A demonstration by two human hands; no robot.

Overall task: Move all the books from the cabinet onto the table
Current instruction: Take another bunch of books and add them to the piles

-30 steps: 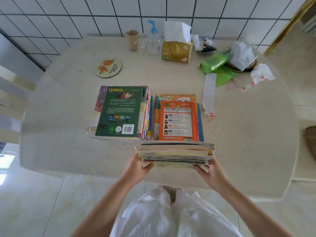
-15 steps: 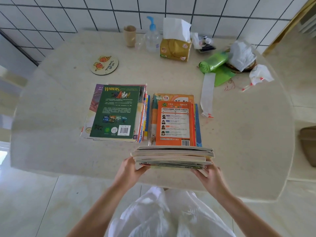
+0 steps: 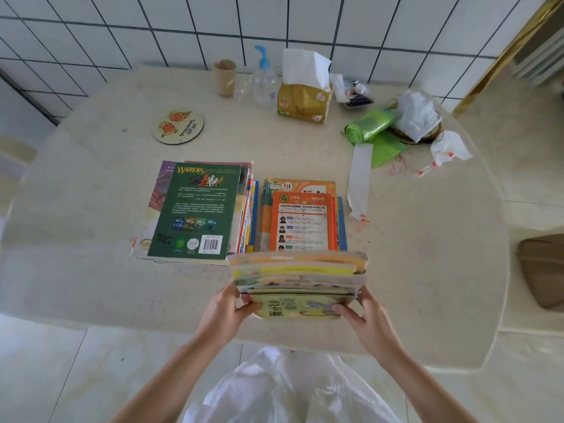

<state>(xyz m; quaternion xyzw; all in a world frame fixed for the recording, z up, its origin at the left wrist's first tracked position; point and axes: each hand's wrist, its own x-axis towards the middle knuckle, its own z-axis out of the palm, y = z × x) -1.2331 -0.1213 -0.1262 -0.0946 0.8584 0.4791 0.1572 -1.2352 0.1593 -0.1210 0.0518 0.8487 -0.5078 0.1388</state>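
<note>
I hold a stack of thin books (image 3: 297, 277) above the table's near edge, tilted so its yellow-green bottom cover faces me. My left hand (image 3: 227, 312) grips its left side and my right hand (image 3: 367, 322) grips its right side. Just beyond it two piles lie on the round beige table (image 3: 427, 270): a left pile topped by a green "Warriors" book (image 3: 197, 210) and a right pile topped by an orange book (image 3: 303, 222). The cabinet is out of view.
At the back of the table stand a paper cup (image 3: 225, 77), a pump bottle (image 3: 265, 80) and a tissue box (image 3: 303, 100). A round coaster (image 3: 178, 127) lies back left. A green bag roll (image 3: 369, 126), white wrappers and a paper strip (image 3: 359, 178) sit right.
The held stack has tipped up toward me, so its bottom cover now shows instead of only the page edges. Both hands stay on its sides.
</note>
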